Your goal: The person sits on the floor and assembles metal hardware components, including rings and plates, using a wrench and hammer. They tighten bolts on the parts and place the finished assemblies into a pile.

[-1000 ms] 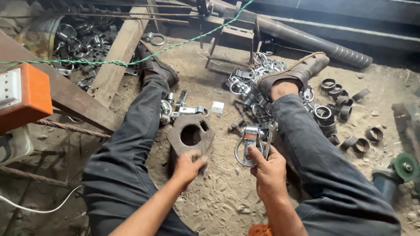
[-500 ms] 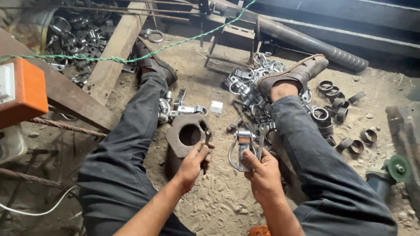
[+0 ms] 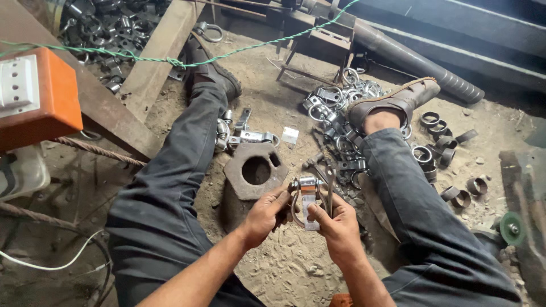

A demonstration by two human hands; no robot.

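Fingers of left hand (image 3: 266, 215) and right hand (image 3: 335, 223) grip a metal clamp (image 3: 307, 199), hiding its lower half.

Person, seated wearer: dark trousers, brown footwear, bare forearms.

Trousers (image 3: 170, 193): dark grey cloth, creased and dusty, covering both legs to the ankle. Left boot (image 3: 213, 71), toward 11 o'clock: dark brown, scuffed, closed. Right sandal (image 3: 398, 99), toward 1 o'clock: brown leather, open at the heel, pale stitching along the sole. Left hand (image 3: 264, 216) and right hand (image 3: 341, 227): ungloved, unsleeved, no rings or watch visible.
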